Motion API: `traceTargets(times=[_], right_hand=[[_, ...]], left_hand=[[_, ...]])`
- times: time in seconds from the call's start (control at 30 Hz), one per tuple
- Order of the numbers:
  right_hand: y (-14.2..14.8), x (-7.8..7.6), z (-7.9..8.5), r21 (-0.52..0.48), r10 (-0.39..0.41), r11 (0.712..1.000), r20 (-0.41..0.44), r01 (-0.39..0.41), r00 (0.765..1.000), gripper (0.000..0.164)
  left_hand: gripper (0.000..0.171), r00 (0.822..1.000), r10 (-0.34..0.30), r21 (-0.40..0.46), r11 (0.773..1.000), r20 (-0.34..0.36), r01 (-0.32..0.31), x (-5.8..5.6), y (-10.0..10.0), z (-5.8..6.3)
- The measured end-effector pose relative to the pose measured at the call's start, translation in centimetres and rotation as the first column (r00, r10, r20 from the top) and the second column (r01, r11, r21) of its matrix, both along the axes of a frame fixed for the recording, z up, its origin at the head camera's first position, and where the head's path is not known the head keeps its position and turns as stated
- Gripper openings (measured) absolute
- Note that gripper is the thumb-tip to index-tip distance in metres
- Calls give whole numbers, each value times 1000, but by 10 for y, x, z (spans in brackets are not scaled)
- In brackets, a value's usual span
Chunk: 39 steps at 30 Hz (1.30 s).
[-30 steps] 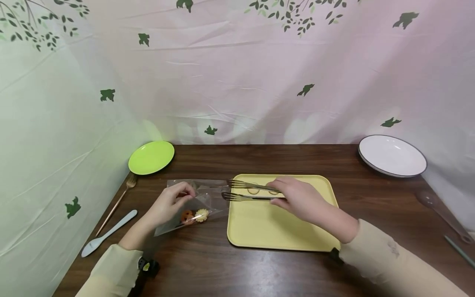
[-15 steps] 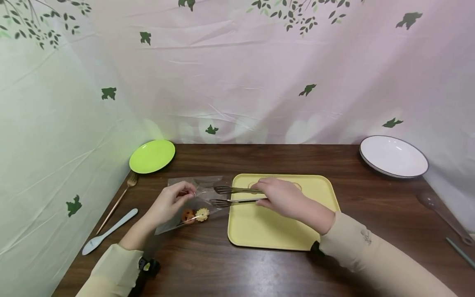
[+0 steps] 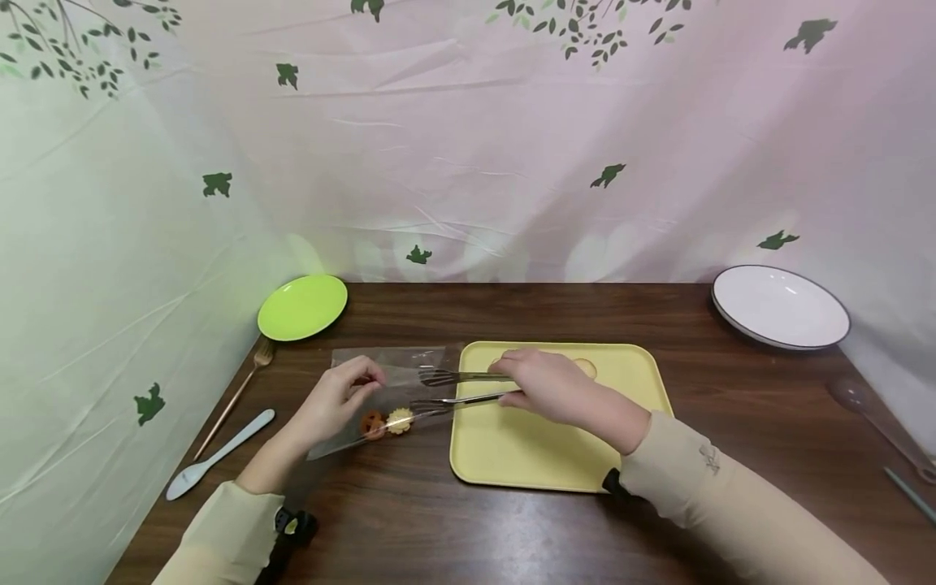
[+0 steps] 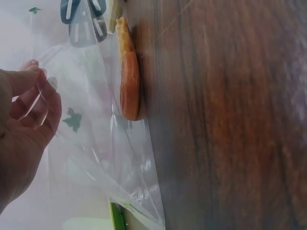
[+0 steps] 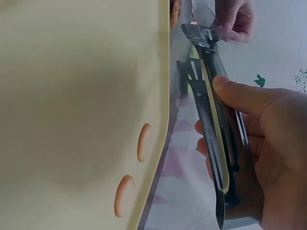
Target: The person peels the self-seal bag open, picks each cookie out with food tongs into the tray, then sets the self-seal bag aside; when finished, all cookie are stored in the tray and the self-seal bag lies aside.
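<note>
My left hand [image 3: 336,398] pinches the edge of a clear plastic bag [image 4: 96,158] between thumb and fingers. At the bottom of the bag lie a brown pretzel-shaped cookie [image 3: 372,425] and a pale flower-shaped cookie [image 3: 400,421]; the left wrist view shows them edge-on. My right hand [image 3: 556,386] grips metal tongs [image 5: 240,191], thumb on one arm and fingers on the other. Their slotted heads are spread apart with nothing seen between them, overlapping the bag's right side in the head view. Round cookies [image 5: 144,142] sit on the yellow tray [image 3: 541,455] below my right hand.
A green plate [image 3: 302,307] stands back left, a white plate [image 3: 779,305] back right. A copper fork [image 3: 234,402] and a pale blue spoon [image 3: 219,455] lie left. Along the right edge are a translucent spoon [image 3: 881,431] and a thin grey-green utensil [image 3: 910,494].
My right hand has moved left from over the tray, bringing the tongs' heads over the bag. The heads now stand wider apart. My left hand keeps its place on the bag.
</note>
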State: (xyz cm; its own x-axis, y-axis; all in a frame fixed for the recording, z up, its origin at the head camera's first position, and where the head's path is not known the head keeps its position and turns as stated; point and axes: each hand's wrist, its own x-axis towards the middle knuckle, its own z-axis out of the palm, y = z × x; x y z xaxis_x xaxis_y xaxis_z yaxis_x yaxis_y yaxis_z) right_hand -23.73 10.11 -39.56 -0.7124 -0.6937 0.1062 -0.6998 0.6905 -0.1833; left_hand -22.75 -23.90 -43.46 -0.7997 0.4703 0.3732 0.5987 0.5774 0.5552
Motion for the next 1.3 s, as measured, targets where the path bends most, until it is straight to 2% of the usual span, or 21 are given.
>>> traceTargets(times=[0.4, 0.63, 0.9, 1.17, 1.3], right_hand=[[-24, -10, -18, -11, 105, 994, 23, -105, 994, 41], [-25, -9, -26, -11, 91, 996, -19, -92, 996, 36], [-22, -7, -27, -30, 88, 995, -57, -90, 994, 32], [-22, -6, -28, -2, 79, 997, -53, -79, 995, 42], [-22, -6, -30, -9, 99, 995, -67, -100, 993, 40]], left_hand=[[5, 1000, -24, -5, 1000, 17, 24, 3, 5, -1], [7, 1000, -22, -20, 1000, -2, 22, 2, 5, -2], [12, 1000, -24, -25, 999, 16, 25, 2, 5, -2], [11, 1000, -24, -13, 1000, 11, 24, 1, 4, -3], [13, 1000, -23, -15, 1000, 9, 23, 1, 4, -3]])
